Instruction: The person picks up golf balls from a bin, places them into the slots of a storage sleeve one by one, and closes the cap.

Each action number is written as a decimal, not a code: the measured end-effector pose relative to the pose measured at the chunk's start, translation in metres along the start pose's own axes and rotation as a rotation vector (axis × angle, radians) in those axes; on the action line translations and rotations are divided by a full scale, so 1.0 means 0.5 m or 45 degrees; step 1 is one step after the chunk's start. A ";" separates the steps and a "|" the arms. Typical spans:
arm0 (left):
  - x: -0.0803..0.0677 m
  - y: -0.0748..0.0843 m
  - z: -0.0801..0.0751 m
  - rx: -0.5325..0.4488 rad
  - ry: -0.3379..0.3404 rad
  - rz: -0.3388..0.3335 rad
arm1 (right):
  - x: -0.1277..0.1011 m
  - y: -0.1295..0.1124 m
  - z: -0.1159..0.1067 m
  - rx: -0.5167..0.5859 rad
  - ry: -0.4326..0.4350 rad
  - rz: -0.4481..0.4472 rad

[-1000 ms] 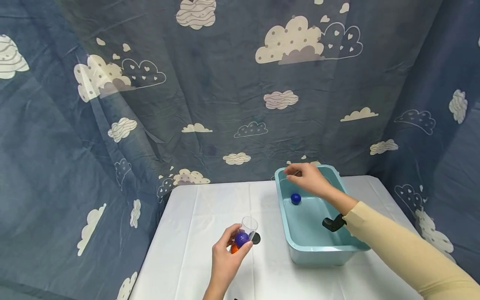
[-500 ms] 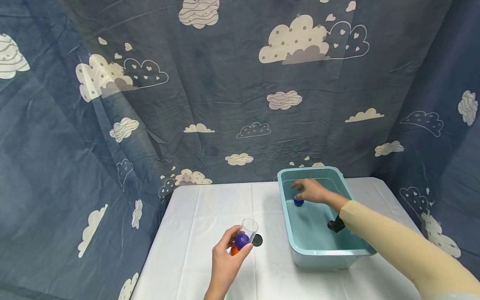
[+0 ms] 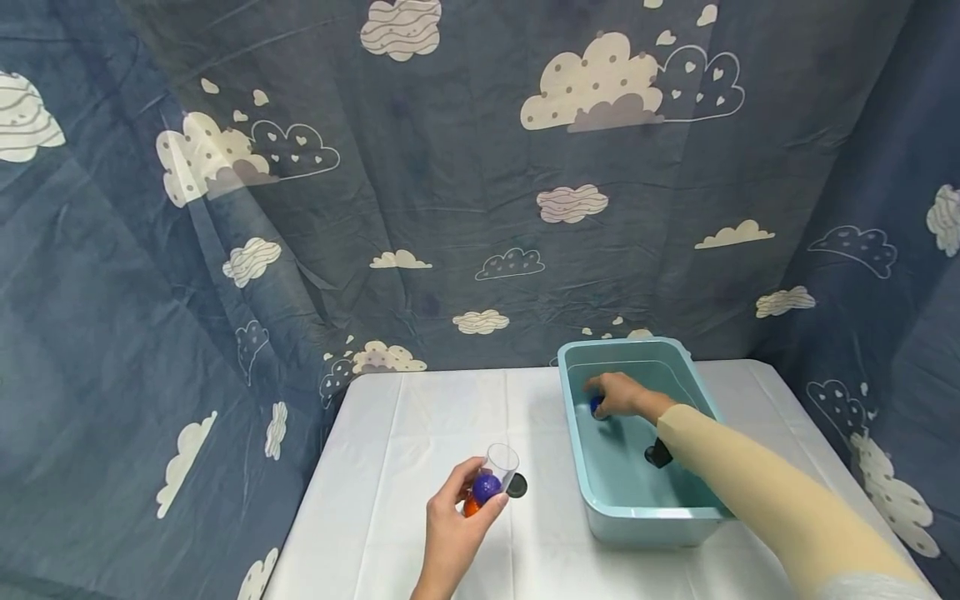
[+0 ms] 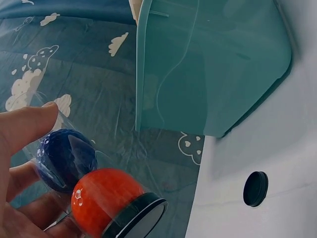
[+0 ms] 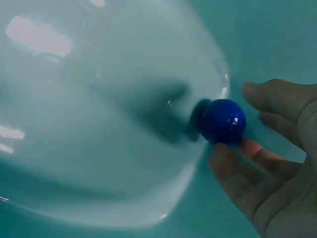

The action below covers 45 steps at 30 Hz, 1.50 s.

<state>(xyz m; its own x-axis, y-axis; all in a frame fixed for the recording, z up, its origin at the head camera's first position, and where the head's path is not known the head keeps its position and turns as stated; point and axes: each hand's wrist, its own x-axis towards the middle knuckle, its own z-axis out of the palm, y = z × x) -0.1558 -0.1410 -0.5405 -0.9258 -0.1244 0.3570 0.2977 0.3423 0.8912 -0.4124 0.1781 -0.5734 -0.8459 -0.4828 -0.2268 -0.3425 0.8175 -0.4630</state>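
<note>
Head view: the right hand reaches into the teal tub on the white table. Its fingers curl around the blue ball near the tub's far end; the right wrist view shows fingertips touching the ball. The left hand grips a clear tube, thumb and fingers clamped on its wall. Inside sit a dark blue ball and an orange ball. A black cap lies just beside the tube.
</note>
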 end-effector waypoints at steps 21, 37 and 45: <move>0.002 -0.005 -0.009 0.016 0.000 0.012 | -0.009 -0.009 0.003 -0.114 -0.085 -0.023; -0.011 -0.006 -0.012 0.025 -0.001 -0.033 | -0.086 -0.113 -0.078 -0.133 0.029 -0.226; -0.012 -0.002 -0.012 0.007 0.002 -0.008 | -0.130 -0.139 -0.098 -0.195 0.115 -0.247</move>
<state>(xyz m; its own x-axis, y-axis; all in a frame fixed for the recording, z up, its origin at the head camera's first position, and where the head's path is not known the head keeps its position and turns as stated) -0.1491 -0.1460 -0.5420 -0.9274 -0.1277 0.3516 0.2904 0.3466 0.8919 -0.3537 0.1681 -0.4844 -0.7892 -0.6106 -0.0655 -0.5538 0.7538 -0.3538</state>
